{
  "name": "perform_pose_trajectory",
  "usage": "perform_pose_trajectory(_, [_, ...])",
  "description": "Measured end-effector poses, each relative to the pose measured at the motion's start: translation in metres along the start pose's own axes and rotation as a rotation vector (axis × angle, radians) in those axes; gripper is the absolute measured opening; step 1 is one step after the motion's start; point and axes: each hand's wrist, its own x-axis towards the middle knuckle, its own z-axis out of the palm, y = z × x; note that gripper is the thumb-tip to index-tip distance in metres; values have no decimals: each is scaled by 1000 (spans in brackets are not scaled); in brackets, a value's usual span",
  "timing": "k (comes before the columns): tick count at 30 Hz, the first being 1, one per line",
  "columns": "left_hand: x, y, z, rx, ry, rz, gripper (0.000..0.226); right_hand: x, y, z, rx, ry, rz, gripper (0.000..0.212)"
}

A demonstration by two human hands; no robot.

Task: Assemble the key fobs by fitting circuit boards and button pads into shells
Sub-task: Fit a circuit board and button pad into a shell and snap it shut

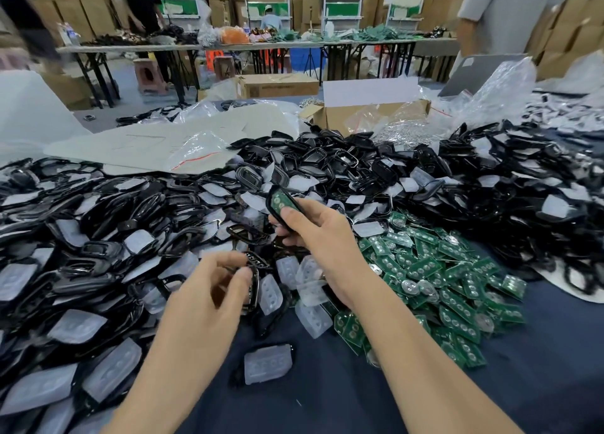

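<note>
My right hand (322, 237) grips a black key fob shell (281, 204) with a green circuit board seated in it, held above the pile. My left hand (209, 289) pinches another black shell part (255, 280) low over the table, its fingers curled round the rim. Clear button pads (307, 289) lie loose between my hands. One shell with a pad (268, 363) lies on the dark blue cloth (327, 401). A heap of green circuit boards (451, 289) sits to the right.
Black shells (98, 237) with pads cover the left and far side. A second black pile (523, 188) lies right. An open cardboard box (369, 113) and plastic bags stand behind. People work at a long table (261, 44) in the back.
</note>
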Motion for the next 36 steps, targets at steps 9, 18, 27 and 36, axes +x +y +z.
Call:
perform_pose_trajectory(9, [-75, 4, -30, 323, -203, -250, 21, -45, -1, 21, -293, -175, -100, 18])
perform_pose_trajectory(18, [-94, 6, -18, 724, -230, -238, 44, -99, 16, 13, -586, -108, -116, 17])
perform_pose_trajectory(27, [-89, 5, -11, 764, -78, -168, 30, -124, 18, 10, -581, -20, -86, 13])
perform_pose_trajectory(36, [-89, 12, 3, 562, -87, -227, 36, -142, 21, 12, -583, 40, -86, 17])
